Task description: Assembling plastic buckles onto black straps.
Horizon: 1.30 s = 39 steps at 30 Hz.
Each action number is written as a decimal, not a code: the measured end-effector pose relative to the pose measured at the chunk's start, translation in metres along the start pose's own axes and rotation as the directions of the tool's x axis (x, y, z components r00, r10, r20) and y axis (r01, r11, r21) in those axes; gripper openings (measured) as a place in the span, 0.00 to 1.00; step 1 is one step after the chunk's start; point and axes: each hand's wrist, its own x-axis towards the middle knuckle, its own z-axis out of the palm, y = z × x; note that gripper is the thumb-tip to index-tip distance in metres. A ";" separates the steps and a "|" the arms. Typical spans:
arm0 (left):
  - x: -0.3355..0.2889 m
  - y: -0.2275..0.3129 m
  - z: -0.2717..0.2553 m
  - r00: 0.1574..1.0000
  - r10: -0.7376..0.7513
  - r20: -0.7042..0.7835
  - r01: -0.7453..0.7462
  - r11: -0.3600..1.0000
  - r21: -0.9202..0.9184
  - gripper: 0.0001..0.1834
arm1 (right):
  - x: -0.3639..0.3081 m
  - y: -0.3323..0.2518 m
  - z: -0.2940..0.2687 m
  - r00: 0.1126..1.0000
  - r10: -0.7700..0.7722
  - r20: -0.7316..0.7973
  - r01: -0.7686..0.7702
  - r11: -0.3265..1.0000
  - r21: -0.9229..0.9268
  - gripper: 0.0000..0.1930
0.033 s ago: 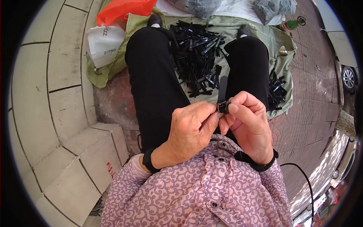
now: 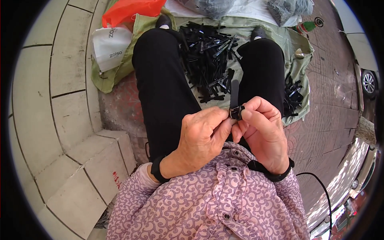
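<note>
A short black strap with a small dark buckle (image 2: 236, 113) is held over my lap. Its flat free end (image 2: 235, 93) sticks up away from me, past the fingers. My left hand (image 2: 202, 140) is closed, thumb and forefinger pinching at the left side of the buckle. Thumb and fingertips of my right hand (image 2: 266, 134) grip the buckle's right side. The strap's lower part is hidden by the fingers. Between my legs lies a heap of similar black strips (image 2: 206, 60), some of them shiny. A smaller heap (image 2: 294, 95) lies beyond my right leg.
A pale green cloth (image 2: 291, 42) lies under the heaps. An orange bag (image 2: 132, 10) and a white bag (image 2: 112, 50) are at the far left, with plastic-wrapped bundles (image 2: 210, 7) and a green bottle (image 2: 307, 27) at the back. Tiled steps (image 2: 70, 120) border my left side; a dark cable (image 2: 322, 186) hangs at right.
The strap's free end has tilted very slightly to the left. Both hands keep the same grip and place.
</note>
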 end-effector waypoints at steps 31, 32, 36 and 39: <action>-0.009 -0.013 -0.007 0.974 0.125 0.188 -0.156 0.975 0.160 0.07 | 0.015 -0.012 -0.028 0.842 0.537 0.042 -0.535 0.843 -0.055 0.06; -0.009 -0.013 -0.008 0.974 0.112 0.198 -0.145 0.977 0.159 0.07 | 0.015 -0.012 -0.028 0.835 0.546 0.061 -0.544 0.838 -0.052 0.05; -0.008 -0.012 -0.012 0.965 0.074 0.250 -0.113 0.983 0.144 0.07 | 0.010 -0.010 -0.026 0.866 0.496 0.066 -0.496 0.868 -0.023 0.05; -0.007 -0.010 -0.009 0.976 0.083 0.202 -0.110 0.987 0.122 0.07 | 0.004 -0.004 -0.023 0.923 0.382 0.042 -0.383 0.924 0.022 0.05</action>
